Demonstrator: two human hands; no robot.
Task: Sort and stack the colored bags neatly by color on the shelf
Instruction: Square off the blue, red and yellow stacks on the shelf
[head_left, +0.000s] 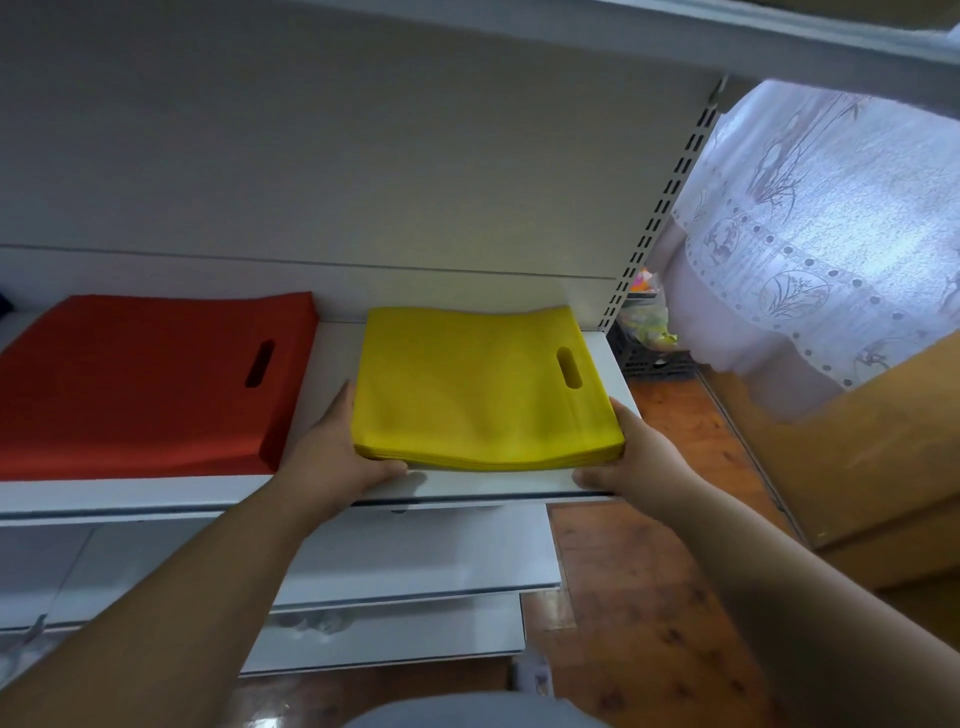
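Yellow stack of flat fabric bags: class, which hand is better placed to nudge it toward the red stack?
Right hand, probably: it rests against the yellow stack's far side from the red stack.

Two bare forearms, no sleeves, watch or rings visible | left hand (337, 457) at 9 o'clock of frame centre, right hand (631, 462) at 3 o'clock | rounded patch of grey fabric clothing (467, 714) at 6 o'clock, bottom edge
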